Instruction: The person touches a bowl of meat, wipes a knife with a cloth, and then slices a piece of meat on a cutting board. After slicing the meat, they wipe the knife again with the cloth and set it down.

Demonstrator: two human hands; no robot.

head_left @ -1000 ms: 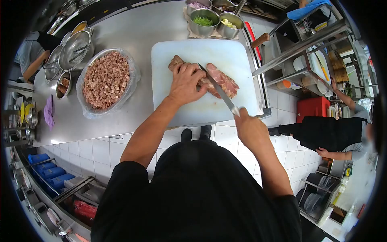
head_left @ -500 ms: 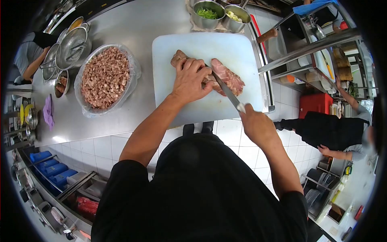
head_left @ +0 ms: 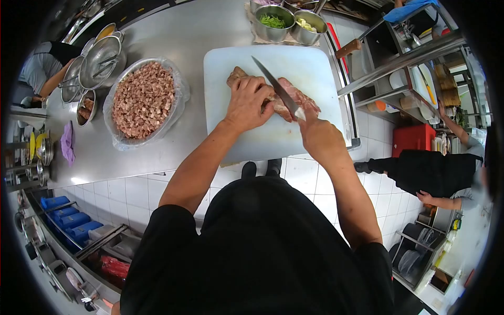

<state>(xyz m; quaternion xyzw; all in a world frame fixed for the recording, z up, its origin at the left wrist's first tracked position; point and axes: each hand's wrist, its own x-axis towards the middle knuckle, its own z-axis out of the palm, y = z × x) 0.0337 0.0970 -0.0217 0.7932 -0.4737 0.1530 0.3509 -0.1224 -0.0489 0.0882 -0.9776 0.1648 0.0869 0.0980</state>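
A long kitchen knife (head_left: 281, 90) has its handle in my right hand (head_left: 321, 137), fingers wrapped round it. Its blade slants up and left, the tip reaching past the meat over the board. My left hand (head_left: 249, 105) presses down with curled fingers on a piece of raw meat (head_left: 235, 75), which sticks out above and to the right of the fingers. Right of the blade lies a cut slab of meat (head_left: 305, 101), partly hidden by the knife. Everything rests on a white cutting board (head_left: 226, 142) at the steel table's edge.
Left of the board stands a plastic-lined bowl of diced meat (head_left: 144, 100). Strainers (head_left: 100, 63) and a purple cloth (head_left: 68, 143) lie farther left. Metal pots of green vegetables (head_left: 273, 21) stand behind. A metal rack (head_left: 401, 63) is at right; a co-worker (head_left: 430, 170) stands beyond.
The knife has moved forward and left, so its blade now extends beyond the meat toward the board's far side. My left hand stays on the meat.
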